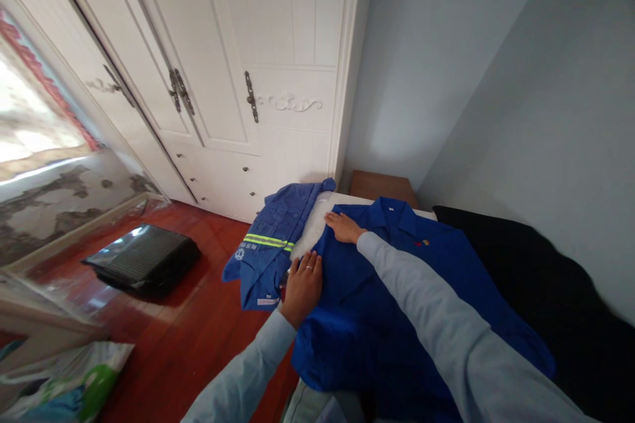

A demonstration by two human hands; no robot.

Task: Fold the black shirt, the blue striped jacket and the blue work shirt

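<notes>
A bright blue collared work shirt (357,284) lies spread out in front of me, its collar toward the far side and a small emblem on the chest. My left hand (303,285), with a ring on one finger, rests flat on the shirt's left edge, fingers stretched out. Farther up that edge, my right hand (344,228) lies palm down on the cloth near the shoulder, fingers extended. Just left of both hands, folded blue workwear (285,221) with a yellow-green reflective stripe lies on a white surface (313,228).
A white wardrobe (297,33) stands behind. Black fabric (520,251) lies to the right of the shirt, and a brown wooden box-like piece (380,185) sits by the wall. On the red floor (198,304) are a black plastic-wrapped package (143,254) and a white-and-green bag (94,380).
</notes>
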